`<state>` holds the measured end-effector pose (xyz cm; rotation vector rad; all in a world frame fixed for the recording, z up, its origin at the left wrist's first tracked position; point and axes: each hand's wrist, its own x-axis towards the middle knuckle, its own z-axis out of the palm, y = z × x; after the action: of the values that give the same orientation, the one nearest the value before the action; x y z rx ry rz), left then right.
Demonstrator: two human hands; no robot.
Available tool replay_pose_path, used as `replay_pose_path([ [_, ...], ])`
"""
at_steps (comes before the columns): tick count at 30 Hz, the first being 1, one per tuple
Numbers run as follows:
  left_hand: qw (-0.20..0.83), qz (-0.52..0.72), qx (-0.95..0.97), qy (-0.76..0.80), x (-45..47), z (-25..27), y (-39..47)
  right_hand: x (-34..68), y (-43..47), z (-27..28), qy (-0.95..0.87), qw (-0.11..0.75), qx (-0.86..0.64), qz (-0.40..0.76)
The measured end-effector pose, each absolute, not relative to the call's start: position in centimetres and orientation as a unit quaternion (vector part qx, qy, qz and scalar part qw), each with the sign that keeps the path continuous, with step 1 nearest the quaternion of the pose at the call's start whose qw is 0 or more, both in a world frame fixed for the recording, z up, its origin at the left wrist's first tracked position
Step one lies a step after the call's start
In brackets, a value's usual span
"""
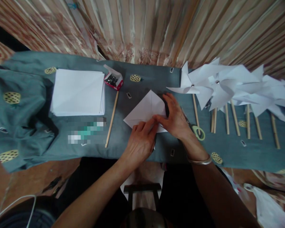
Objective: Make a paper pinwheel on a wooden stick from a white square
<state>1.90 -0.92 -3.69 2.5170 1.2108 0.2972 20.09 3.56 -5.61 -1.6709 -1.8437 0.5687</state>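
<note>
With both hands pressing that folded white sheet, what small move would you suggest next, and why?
Probably run the right hand along the fold to sharpen it while the left hand pins the folded sheet: both sets of fingertips already sit on its lower edge.

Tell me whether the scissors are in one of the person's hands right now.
No: the scissors lie on the cloth beside the right hand, while both it and the left hand press the folded paper.

Teal cloth-covered table (144, 79) bears paper stack (78, 91), pinwheels (228, 85), scissors (197, 129).

Single head-worn view, steeply down and forward, close over the cloth-covered table (142, 76) edge.
</note>
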Motion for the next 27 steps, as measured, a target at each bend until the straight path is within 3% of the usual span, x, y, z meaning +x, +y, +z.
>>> replay_pose_path([
  [16, 0.149, 0.098, 0.892, 0.416, 1.7, -3.5, -0.8, 21.7, 3.7, -3.5, -0.594, 0.384, -0.645, 0.29],
  [21, 0.161, 0.098, 0.888, 0.419, 1.8, -3.5, -0.8, 22.7, 2.0, -2.8, -0.579, 0.346, -0.69, 0.263],
  [27, 0.173, 0.097, 0.885, 0.421, 2.0, -3.5, -0.7, 21.7, 0.3, -3.0, -0.576, 0.373, -0.697, 0.206],
])
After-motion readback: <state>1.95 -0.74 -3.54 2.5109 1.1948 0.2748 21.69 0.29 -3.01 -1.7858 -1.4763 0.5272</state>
